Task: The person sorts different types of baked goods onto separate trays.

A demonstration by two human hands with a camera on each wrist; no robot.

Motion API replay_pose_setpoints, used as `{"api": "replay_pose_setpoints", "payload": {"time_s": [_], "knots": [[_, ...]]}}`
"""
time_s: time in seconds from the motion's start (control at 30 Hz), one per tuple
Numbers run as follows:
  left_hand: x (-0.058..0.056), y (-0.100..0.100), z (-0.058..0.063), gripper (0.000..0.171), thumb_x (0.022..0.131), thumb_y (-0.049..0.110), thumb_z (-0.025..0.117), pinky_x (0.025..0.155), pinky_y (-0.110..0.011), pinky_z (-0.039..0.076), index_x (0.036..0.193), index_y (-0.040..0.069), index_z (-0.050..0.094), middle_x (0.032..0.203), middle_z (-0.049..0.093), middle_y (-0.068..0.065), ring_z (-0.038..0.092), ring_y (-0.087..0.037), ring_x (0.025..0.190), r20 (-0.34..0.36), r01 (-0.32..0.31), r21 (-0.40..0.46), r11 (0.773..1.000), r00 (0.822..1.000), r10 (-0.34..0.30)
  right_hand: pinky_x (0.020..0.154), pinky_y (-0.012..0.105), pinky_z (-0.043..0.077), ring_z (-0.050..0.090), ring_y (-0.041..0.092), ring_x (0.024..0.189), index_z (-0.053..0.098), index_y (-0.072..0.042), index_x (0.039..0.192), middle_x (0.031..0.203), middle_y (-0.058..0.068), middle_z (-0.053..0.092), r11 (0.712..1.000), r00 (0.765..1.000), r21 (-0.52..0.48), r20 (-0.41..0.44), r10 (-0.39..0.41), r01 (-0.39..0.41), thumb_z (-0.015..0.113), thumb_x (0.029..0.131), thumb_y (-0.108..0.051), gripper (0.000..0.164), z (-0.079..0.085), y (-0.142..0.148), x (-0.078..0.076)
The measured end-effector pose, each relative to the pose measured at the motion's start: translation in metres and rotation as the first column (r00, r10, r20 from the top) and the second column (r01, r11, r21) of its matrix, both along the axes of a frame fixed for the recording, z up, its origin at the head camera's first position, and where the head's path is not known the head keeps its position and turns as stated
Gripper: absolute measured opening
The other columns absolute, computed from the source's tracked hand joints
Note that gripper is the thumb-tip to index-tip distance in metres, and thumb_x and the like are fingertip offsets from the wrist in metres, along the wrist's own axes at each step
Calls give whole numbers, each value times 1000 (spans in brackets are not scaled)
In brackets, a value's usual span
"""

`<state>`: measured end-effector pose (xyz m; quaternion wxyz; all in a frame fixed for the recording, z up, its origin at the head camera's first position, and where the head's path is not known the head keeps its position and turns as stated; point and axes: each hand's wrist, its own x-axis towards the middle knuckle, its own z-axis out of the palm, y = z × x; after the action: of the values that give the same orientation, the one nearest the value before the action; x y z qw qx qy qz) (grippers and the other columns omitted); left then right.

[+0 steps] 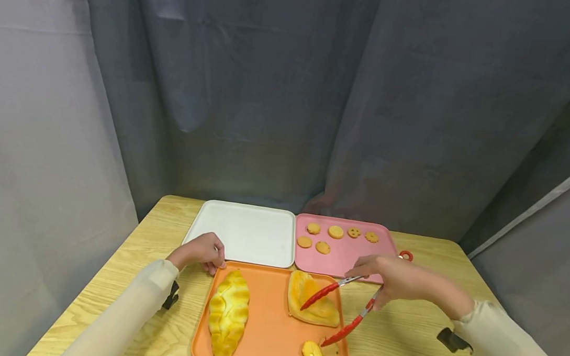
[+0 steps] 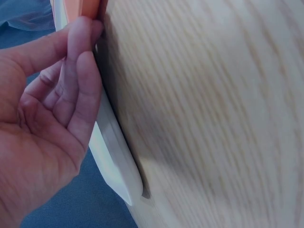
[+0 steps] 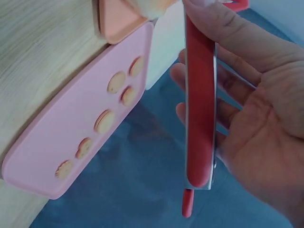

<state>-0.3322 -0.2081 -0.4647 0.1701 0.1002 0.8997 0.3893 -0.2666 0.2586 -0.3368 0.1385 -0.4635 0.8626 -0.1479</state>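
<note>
My right hand [image 1: 394,279] grips red-and-silver tongs [image 3: 200,104], their arms spread apart over the orange tray [image 1: 273,314]. One red tip lies over a triangular pastry [image 1: 309,299]. The other tip is by a yellow cookie [image 1: 314,354] and a round tan cookie [image 1: 331,351] at the tray's near right; whether it touches them I cannot tell. With thumb and fingertips my left hand [image 1: 206,253] pinches the tray's far left corner, also seen in the left wrist view. A long braided bread [image 1: 229,315] lies along the tray's left side.
Behind the orange tray stand a white tray [image 1: 250,234] and, to its right, a pink tray [image 1: 343,259] bearing several cookies [image 1: 336,232] in two rows. All sit on a light wooden table [image 1: 135,277]. Grey curtains [image 1: 259,93] hang close behind and at the sides.
</note>
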Motion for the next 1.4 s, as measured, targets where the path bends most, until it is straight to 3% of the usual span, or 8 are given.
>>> {"api": "replay_pose_setpoints", "payload": {"time_s": [0.2, 0.43, 1.0, 1.2, 1.4], "knots": [[0, 0, 2, 14, 84, 0, 74, 51, -27, 53, 71, 0, 70, 61, 71, -7, 65, -14, 49, -5, 10, -8, 1000, 1000, -10, 79, 25, 56, 60, 1, 93, 73, -21, 124, 111, -13, 70, 996, 998, 88, -69, 13, -7, 97, 63, -13, 66, -2, -14, 14], [-2, 0, 3, 15, 84, 0, 74, 51, -27, 53, 70, 1, 69, 63, 72, -7, 66, -14, 50, -5, 4, -8, 1000, 1000, -4, 82, 29, 57, 59, 1, 94, 74, -29, 122, 113, -13, 70, 992, 997, 122, -74, 6, 3, 98, 63, -20, 65, -11, -22, 17], [-1, -1, 1, 15, 84, 2, 75, 52, -27, 55, 70, 2, 70, 61, 71, -5, 66, -14, 50, -5, 17, 0, 1000, 1000, -17, 72, 21, 54, 57, -4, 81, 75, -17, 120, 100, -14, 68, 993, 999, 118, -41, -4, 9, 93, 69, -27, 55, -27, -42, 15], [0, -1, 1, 14, 85, 1, 74, 52, -27, 55, 71, 0, 70, 63, 72, -6, 66, -13, 50, -1, 19, 2, 1000, 1000, -19, 74, 24, 56, 59, -4, 84, 76, -18, 119, 102, -12, 70, 994, 999, 111, -43, -5, 9, 93, 69, -27, 53, -24, -41, 14], [-1, -1, 1, 15, 84, 1, 74, 51, -27, 54, 70, 0, 69, 62, 71, -6, 65, -14, 49, 3, 13, 6, 1000, 1000, -13, 68, 21, 53, 56, -4, 77, 78, -18, 116, 94, -17, 66, 992, 997, 115, -71, -37, 45, 94, 67, -24, 52, -17, -33, 16]]}}
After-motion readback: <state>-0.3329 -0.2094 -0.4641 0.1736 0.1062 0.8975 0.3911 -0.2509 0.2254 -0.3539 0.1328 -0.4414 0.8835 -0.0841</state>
